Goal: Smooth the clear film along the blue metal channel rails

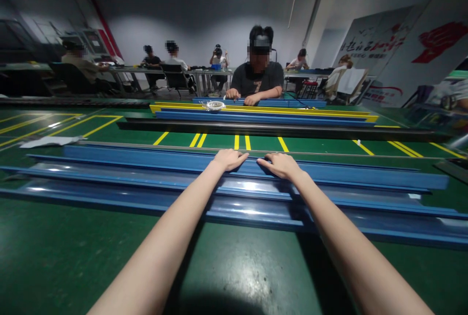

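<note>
Across the green table [91, 246], blue strips [109, 178] lie lengthwise before you. Your left hand [229, 159] and right hand [283, 165], half open, rest near its middle on the rear strip [351, 173], probably steadying it evenly; neither visibly grips it.

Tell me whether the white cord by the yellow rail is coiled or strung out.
Coiled: the white cord lies in a rounded loop at the yellow rail.
</note>
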`<action>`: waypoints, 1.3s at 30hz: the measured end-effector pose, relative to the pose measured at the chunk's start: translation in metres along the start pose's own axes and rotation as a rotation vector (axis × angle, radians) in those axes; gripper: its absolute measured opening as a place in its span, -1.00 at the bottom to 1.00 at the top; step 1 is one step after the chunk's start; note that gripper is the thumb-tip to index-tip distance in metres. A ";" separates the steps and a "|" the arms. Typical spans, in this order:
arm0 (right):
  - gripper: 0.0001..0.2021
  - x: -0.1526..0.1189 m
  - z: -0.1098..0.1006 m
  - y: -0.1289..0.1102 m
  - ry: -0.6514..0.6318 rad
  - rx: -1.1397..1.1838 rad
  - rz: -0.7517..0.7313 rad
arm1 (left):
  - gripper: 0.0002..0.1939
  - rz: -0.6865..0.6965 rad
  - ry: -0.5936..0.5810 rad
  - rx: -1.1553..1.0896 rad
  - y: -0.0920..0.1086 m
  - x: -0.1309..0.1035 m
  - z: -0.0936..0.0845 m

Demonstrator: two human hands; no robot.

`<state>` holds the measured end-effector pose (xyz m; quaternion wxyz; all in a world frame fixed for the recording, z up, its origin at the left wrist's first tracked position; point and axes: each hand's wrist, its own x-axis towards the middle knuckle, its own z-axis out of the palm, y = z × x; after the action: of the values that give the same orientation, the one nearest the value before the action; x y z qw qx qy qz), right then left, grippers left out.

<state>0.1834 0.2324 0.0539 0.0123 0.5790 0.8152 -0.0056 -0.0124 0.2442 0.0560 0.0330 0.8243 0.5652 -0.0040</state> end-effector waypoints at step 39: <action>-0.50 -0.171 -0.050 -0.099 0.544 -0.208 0.012 | -0.55 0.139 0.495 0.245 0.029 -0.200 -0.051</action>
<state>0.1458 0.0392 0.1082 -0.1478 0.5595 0.7814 0.2335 -0.0594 0.0509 0.1167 -0.2058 0.8347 0.4937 0.1315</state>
